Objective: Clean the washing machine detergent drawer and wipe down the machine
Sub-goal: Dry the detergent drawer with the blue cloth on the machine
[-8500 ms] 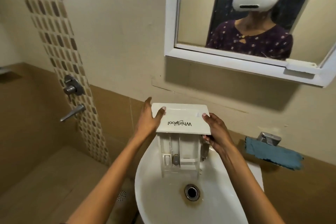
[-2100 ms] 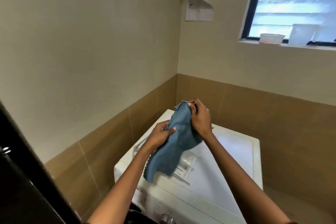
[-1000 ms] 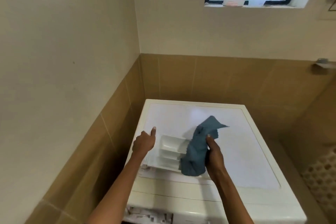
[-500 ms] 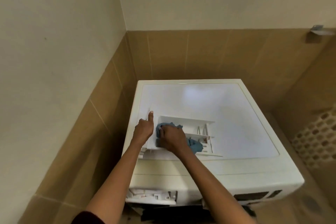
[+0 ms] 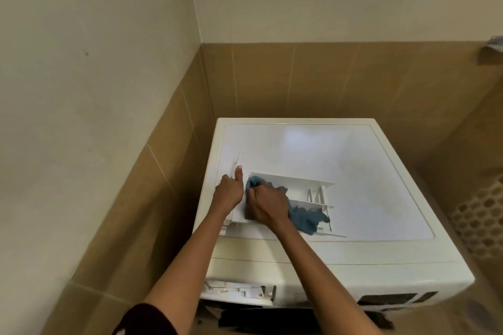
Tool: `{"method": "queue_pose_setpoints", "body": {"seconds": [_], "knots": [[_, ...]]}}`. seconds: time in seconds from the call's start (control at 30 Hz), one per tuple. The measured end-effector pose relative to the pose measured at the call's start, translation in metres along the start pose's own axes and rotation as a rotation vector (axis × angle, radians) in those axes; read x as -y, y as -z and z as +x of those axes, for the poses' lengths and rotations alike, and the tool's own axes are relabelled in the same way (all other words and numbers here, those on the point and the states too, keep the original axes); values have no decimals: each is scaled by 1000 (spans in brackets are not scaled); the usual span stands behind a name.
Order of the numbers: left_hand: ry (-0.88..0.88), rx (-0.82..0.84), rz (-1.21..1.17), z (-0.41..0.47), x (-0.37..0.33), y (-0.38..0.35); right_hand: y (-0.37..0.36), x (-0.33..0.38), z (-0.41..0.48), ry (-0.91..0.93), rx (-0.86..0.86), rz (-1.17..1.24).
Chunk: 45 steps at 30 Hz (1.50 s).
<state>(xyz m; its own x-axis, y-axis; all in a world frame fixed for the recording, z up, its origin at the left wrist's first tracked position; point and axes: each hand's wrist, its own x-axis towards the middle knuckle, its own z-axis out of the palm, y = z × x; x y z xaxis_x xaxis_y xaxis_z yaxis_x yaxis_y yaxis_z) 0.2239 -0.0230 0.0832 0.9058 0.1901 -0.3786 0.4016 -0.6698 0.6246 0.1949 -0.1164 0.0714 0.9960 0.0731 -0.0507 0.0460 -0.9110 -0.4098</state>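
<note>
The washing machine (image 5: pixel 326 149) stands in the corner; the drawer (image 5: pixel 296 185) lies on the machine's top by its front left edge, long axis running across the machine, face plate at the left end. The cloth (image 5: pixel 306 219) trails rightward inside the drawer. The right hand (image 5: pixel 268 205), fingers curled round the bunched cloth, presses into the leftmost compartment; the left hand (image 5: pixel 230 193) grips the face plate, thumb upright

The white detergent drawer (image 5: pixel 307 190) lies flat on top of the white washing machine (image 5: pixel 353 160), near its front left corner, with its open boxes facing up. A crumpled blue cloth (image 5: pixel 304 219) sits inside the drawer. The machine's drawer slot (image 5: pixel 236 291) at the front left is open.
</note>
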Motion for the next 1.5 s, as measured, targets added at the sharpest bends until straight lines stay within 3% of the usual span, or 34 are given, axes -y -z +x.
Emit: {"method": "queue_pose_setpoints", "body": {"seconds": [0.1, 0.2, 0.3, 0.37, 0.57, 0.63, 0.77, 0.83, 0.93, 1.07, 1.2, 1.3, 1.43, 1.5], "knots": [[6, -2, -8, 2, 3, 0, -2, -13, 1, -72, -23, -29], [10, -1, -30, 2, 4, -1, -4, -39, -2, -285, -34, -178], [8, 2, -41, 2, 4, 0, -6, -53, -2, -411, -13, -178], [4, -1, -31, 1, 2, 0, -8, -45, 4, -365, -14, -183], [13, -14, -5, 3, 3, 0, -4, -15, -5, 133, 28, -16], [16, -21, -12, 6, 6, 0, 6, -32, -6, 128, 83, -12], [15, -20, -38, 8, 7, -2, 20, -83, -6, -182, 76, -117], [14, -20, -38, 7, 6, -4, 19, -85, -13, -244, 39, -175], [24, -36, -18, 6, 4, -5, 11, -53, -15, -152, -21, -145], [27, -46, -6, 6, 4, -5, -2, -7, -14, 117, 7, -74], [47, -47, -49, 6, 3, -2, -3, -34, -15, 229, 8, 37], [47, -32, -70, 5, 3, -1, 6, -72, -20, 97, -86, 134], [30, -25, -89, 2, 4, -1, 17, -98, -22, -267, -313, 162], [26, -20, -92, 1, 4, -1, 22, -85, -20, -242, -439, 291]]}}
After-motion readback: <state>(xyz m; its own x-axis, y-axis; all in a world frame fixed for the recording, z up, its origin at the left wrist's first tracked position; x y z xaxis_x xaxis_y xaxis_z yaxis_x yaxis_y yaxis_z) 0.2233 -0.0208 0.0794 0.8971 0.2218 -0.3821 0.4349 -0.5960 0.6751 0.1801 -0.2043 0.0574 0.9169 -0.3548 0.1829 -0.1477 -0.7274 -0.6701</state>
